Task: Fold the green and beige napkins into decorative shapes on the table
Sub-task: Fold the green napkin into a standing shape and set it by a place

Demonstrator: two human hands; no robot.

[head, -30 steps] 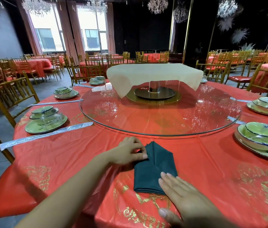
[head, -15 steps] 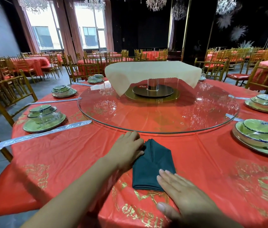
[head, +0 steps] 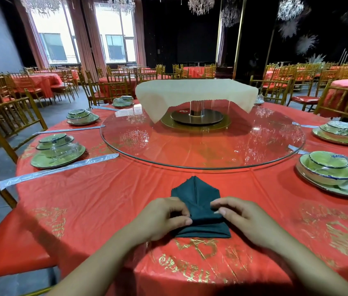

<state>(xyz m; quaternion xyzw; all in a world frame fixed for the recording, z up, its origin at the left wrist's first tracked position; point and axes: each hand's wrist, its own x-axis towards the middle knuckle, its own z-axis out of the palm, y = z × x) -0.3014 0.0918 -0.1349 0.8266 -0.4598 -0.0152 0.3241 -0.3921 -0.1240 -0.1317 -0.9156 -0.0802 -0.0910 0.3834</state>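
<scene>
A dark green napkin [head: 196,195], folded to a point at its far end, lies on the red tablecloth [head: 109,193] near the table's front edge. My left hand [head: 162,218] pinches the napkin's left side near its lower half. Opposite it, my right hand [head: 241,218] pinches the right side. Between the two hands the cloth bunches into a narrow waist. A beige napkin [head: 194,90] hangs spread flat over a clear stand at the middle of the glass turntable [head: 200,150].
Place settings of green plates with stacked bowls sit at the left [head: 57,150] and right [head: 331,171], with wrapped chopsticks [head: 57,171] on the left. Gold chairs [head: 4,122] ring the table. More red tables fill the hall behind.
Both hands have moved from lying flat on the napkin's left edge and near corner to pinching its two sides. The napkin's lower half is now drawn inward.
</scene>
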